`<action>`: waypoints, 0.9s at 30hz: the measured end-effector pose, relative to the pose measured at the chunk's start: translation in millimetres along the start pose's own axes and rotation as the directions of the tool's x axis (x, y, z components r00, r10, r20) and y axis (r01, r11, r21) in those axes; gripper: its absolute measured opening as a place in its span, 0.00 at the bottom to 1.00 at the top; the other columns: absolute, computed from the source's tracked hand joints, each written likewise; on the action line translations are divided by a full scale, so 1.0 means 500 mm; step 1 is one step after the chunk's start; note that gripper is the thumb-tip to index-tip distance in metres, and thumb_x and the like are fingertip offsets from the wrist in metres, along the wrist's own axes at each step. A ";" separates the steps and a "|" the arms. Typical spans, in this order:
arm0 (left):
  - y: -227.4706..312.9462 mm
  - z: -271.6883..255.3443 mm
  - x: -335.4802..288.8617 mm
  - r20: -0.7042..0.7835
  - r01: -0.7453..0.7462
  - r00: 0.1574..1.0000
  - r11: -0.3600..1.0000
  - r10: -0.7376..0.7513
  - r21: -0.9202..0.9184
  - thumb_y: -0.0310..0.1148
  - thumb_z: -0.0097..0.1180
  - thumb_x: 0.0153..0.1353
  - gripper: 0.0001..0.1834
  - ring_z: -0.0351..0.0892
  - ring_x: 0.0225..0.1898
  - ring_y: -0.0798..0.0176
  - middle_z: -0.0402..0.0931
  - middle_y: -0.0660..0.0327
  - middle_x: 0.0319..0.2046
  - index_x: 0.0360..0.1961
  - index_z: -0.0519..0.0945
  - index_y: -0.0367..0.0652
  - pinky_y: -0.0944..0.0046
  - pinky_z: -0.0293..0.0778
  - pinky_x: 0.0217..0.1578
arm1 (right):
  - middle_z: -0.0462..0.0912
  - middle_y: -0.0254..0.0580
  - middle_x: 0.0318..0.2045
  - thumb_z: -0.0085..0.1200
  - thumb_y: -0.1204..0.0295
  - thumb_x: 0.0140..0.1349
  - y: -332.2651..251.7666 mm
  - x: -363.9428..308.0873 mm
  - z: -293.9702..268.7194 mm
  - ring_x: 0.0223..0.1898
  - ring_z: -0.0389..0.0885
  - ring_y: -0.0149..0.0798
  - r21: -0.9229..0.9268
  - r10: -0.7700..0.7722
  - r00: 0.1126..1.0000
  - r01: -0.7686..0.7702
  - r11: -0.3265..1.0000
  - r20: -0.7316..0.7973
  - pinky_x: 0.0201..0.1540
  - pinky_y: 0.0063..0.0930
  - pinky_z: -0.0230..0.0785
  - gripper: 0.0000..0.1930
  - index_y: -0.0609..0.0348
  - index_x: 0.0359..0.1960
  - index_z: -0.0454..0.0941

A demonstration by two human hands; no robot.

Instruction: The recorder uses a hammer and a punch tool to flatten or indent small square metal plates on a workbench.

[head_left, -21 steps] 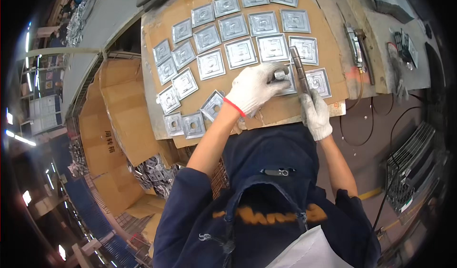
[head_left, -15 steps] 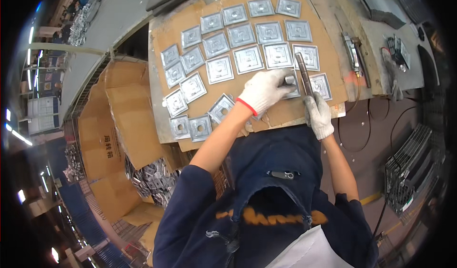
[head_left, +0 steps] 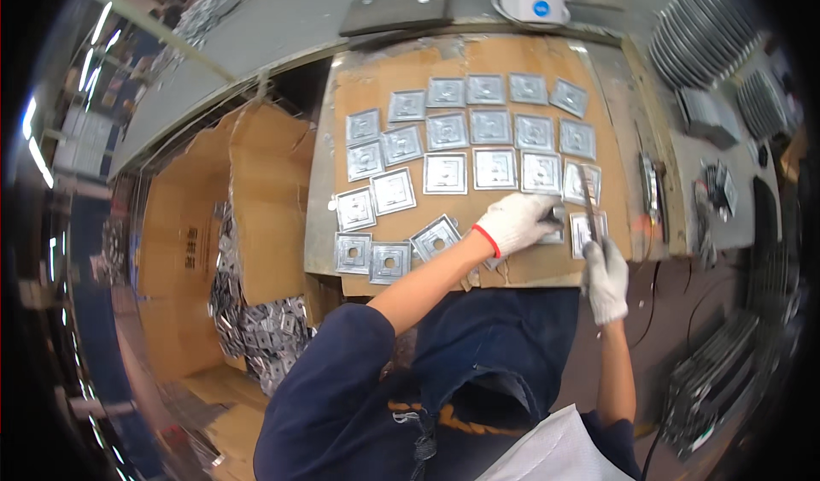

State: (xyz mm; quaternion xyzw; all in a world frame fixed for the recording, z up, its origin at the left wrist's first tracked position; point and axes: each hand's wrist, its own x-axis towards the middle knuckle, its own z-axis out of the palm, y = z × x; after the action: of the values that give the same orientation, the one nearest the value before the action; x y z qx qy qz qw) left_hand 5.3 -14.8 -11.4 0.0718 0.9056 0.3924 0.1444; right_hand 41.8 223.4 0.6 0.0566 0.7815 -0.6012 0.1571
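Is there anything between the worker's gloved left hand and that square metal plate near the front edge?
Nothing visible. The left hand already rests on the square metal plate, while the right hand holds a slim dark tool beside it.

Square plates [head_left: 445, 173]: stamped sheet metal, bright silver, glossy, embossed faces.
Work board [head_left: 530, 269]: brown cardboard, matt, scuffed, edges frayed.
Left hand [head_left: 518, 221]: white knit cloth glove, matt, red-trimmed cuff.
Right hand [head_left: 605, 278]: same white knit cloth glove.
Tool [head_left: 590, 197] in right hand: slim metal bar, dull grey sheen.
Carton [head_left: 196, 250]: corrugated cardboard, matt brown; loose metal parts [head_left: 256, 331] inside, shiny.
Sleeves, apron [head_left: 478, 353]: dark blue woven cloth, matt.
Dark slab [head_left: 397, 4]: matt grey, smooth; material unclear.
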 end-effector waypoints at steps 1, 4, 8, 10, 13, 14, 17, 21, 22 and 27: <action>0.000 -0.004 0.000 0.003 0.023 1.000 0.999 -0.023 0.029 0.51 0.66 0.69 0.23 0.90 0.51 0.44 0.91 0.53 0.49 0.63 0.84 0.59 0.47 0.85 0.53 | 0.73 0.26 0.19 0.55 0.60 0.81 -0.047 -0.008 -0.011 0.14 0.66 0.23 -0.036 0.017 0.999 -0.019 0.999 -0.034 0.18 0.24 0.62 0.17 0.65 0.52 0.79; 0.005 0.007 -0.004 -0.062 -0.012 0.998 0.999 0.014 0.032 0.48 0.66 0.69 0.22 0.90 0.52 0.44 0.90 0.54 0.50 0.62 0.84 0.60 0.47 0.85 0.53 | 0.79 0.30 0.25 0.54 0.63 0.81 -0.109 -0.003 -0.069 0.24 0.73 0.23 -0.141 -0.323 0.942 0.309 0.941 -0.087 0.29 0.24 0.68 0.17 0.68 0.54 0.79; 0.029 0.001 -0.019 -0.018 0.087 0.996 0.995 -0.088 -0.040 0.45 0.65 0.70 0.20 0.90 0.51 0.43 0.90 0.55 0.50 0.62 0.84 0.60 0.47 0.84 0.53 | 0.88 0.45 0.30 0.54 0.61 0.80 -0.147 0.011 -0.087 0.29 0.86 0.44 -0.266 -0.368 0.929 0.366 0.892 0.046 0.40 0.40 0.80 0.17 0.65 0.56 0.77; 0.036 0.004 -0.023 -0.034 0.119 0.992 0.993 -0.119 -0.002 0.45 0.64 0.71 0.20 0.90 0.51 0.43 0.91 0.55 0.49 0.63 0.84 0.60 0.47 0.84 0.52 | 0.88 0.59 0.31 0.54 0.56 0.79 -0.135 0.017 -0.061 0.32 0.90 0.64 -0.646 -0.377 0.895 0.435 0.627 0.237 0.41 0.56 0.80 0.18 0.59 0.55 0.78; 0.030 0.014 -0.024 -0.059 0.130 0.990 0.991 -0.130 0.008 0.48 0.65 0.70 0.21 0.88 0.52 0.41 0.90 0.52 0.49 0.60 0.85 0.54 0.43 0.83 0.53 | 0.87 0.65 0.31 0.52 0.49 0.77 -0.155 0.023 -0.055 0.37 0.87 0.73 -0.803 -0.049 0.924 0.356 0.478 0.380 0.44 0.66 0.78 0.21 0.56 0.51 0.78; 0.024 0.018 -0.023 -0.077 0.120 0.990 0.992 -0.116 0.041 0.47 0.65 0.70 0.21 0.88 0.52 0.40 0.90 0.52 0.49 0.60 0.85 0.53 0.43 0.83 0.53 | 0.87 0.64 0.30 0.52 0.48 0.77 -0.156 0.022 -0.053 0.37 0.88 0.72 -0.802 -0.019 0.905 0.387 0.455 0.426 0.44 0.65 0.78 0.23 0.57 0.50 0.78; 0.011 0.025 -0.023 -0.078 0.124 0.990 0.992 -0.121 0.034 0.48 0.66 0.70 0.20 0.89 0.51 0.40 0.90 0.51 0.48 0.59 0.86 0.55 0.43 0.83 0.53 | 0.87 0.60 0.28 0.56 0.54 0.77 -0.163 0.002 -0.075 0.34 0.89 0.67 -0.685 -0.169 0.924 0.369 0.628 0.342 0.40 0.57 0.79 0.19 0.58 0.52 0.79; 0.022 0.028 -0.006 -0.092 0.038 0.995 0.999 -0.040 -0.025 0.50 0.67 0.69 0.22 0.89 0.51 0.40 0.90 0.50 0.48 0.60 0.85 0.57 0.45 0.84 0.53 | 0.86 0.58 0.27 0.59 0.59 0.76 -0.132 -0.014 -0.078 0.33 0.89 0.65 -0.525 -0.363 0.916 0.395 0.754 0.169 0.38 0.53 0.79 0.16 0.59 0.53 0.79; 0.029 0.031 -0.006 -0.092 0.022 0.995 1.000 -0.023 -0.009 0.50 0.67 0.69 0.22 0.89 0.51 0.40 0.90 0.51 0.48 0.60 0.85 0.57 0.45 0.84 0.53 | 0.85 0.58 0.26 0.59 0.60 0.76 -0.115 -0.021 -0.074 0.33 0.89 0.64 -0.502 -0.408 0.905 0.410 0.762 0.121 0.37 0.53 0.79 0.16 0.59 0.53 0.79; 0.014 0.044 -0.016 -0.118 0.056 0.991 0.998 -0.055 0.003 0.54 0.68 0.68 0.25 0.90 0.50 0.41 0.90 0.52 0.46 0.59 0.86 0.52 0.46 0.85 0.53 | 0.85 0.64 0.27 0.59 0.59 0.76 -0.106 -0.009 -0.050 0.33 0.87 0.69 -0.684 -0.230 0.952 0.307 0.662 0.204 0.37 0.56 0.78 0.16 0.59 0.51 0.79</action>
State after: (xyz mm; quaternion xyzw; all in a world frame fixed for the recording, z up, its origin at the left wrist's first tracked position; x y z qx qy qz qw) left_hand 19.9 3.2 -19.1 0.0236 0.9155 0.3888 0.1012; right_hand 27.0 233.3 56.7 -0.1539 0.9425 -0.2733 0.1150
